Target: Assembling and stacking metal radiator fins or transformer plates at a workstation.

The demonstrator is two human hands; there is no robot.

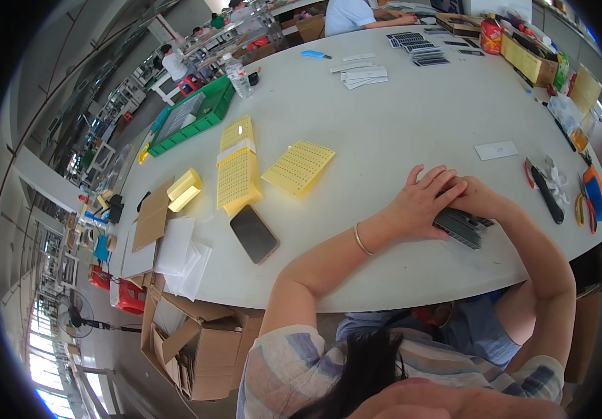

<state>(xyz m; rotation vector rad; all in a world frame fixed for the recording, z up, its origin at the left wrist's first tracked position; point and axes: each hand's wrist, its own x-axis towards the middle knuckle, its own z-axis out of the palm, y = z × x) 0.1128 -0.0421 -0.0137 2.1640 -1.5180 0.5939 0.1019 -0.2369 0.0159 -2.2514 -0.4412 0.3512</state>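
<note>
Both hands are together on a small stack of dark grey strips point(463, 230) near the table's right front part. My left hand point(418, 202) grips the stack from its left side, thumb low along it and fingers reaching over the top. On the other side my right hand point(477, 197) holds the stack's far end, its fingers bent and meeting the left fingertips. The near end of the stack sticks out below the hands, slightly tilted. What lies under the palms is hidden.
Right of my hands lie a black-handled cutter point(549, 195), pliers point(583, 209) and a white label card point(496, 150). To the left are a phone point(254, 234), yellow sticker sheets point(299, 167) and a green crate point(196, 115). A co-worker point(350, 15) sits across the table.
</note>
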